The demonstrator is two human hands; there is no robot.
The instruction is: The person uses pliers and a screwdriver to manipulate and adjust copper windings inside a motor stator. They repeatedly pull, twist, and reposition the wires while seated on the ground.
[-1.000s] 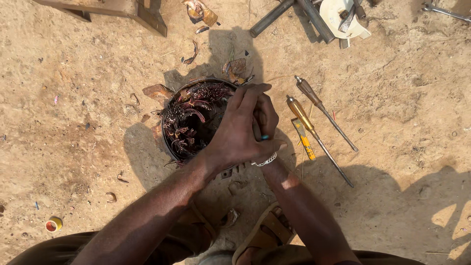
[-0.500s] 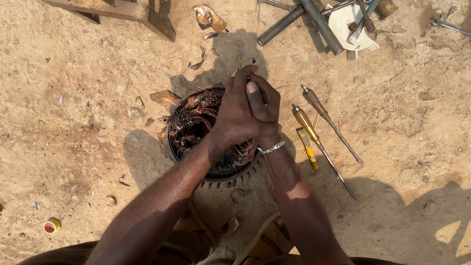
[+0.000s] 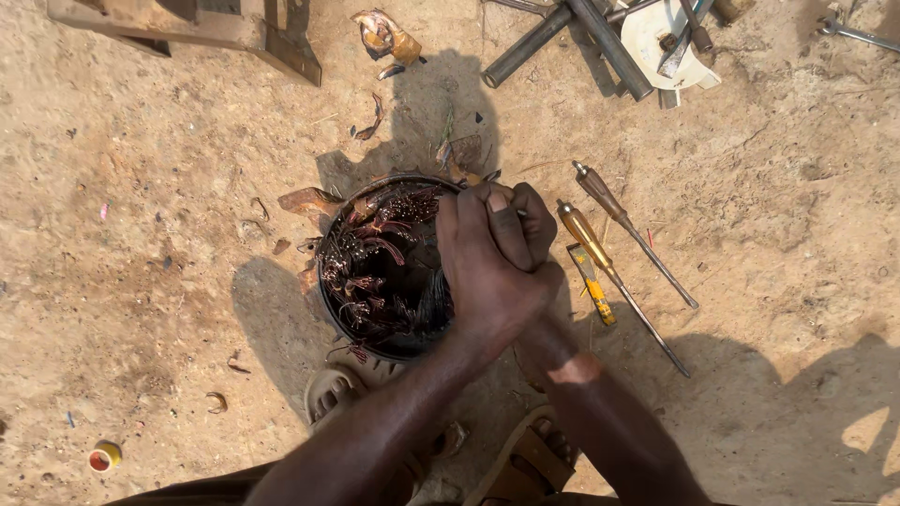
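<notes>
While both hands are bearing down at the right rim of the round motor stator [image 3: 380, 267], the left hand [image 3: 492, 272] is lying on top, its grip wrapped tight over the right hand [image 3: 536, 225], whose fingers are curled shut beneath it; whatever tool or wire they are clamping is hidden inside the fists, so it cannot be told. The stator is sitting on the sandy ground [image 3: 141, 215], directly in front of the person's sandals [image 3: 525, 464], with the hands covering its right edge.

Judging by the tangle of copper wire [image 3: 375, 253] sticking up loose and bent inside the dark ring, the windings are already being pulled free in part, yet much wire is still sitting in the core, so the stripping looks roughly midway.

Just right of the stator, two screwdrivers are lying side by side: a yellow-handled screwdriver [image 3: 583, 234] nearest, a dark-handled screwdriver [image 3: 600, 192] beyond it, with a small yellow utility knife [image 3: 591, 281] close against them. Above the stator, scraps of torn insulation [image 3: 309, 200] and a crumpled shiny wrapper [image 3: 384, 36] are lying in the dirt. Farther up and right, metal pipes [image 3: 562, 37] and a round white plate [image 3: 666, 37] are resting. Well down and left of the stator, a small red-and-yellow bottle cap [image 3: 103, 456] is lying alone.
</notes>
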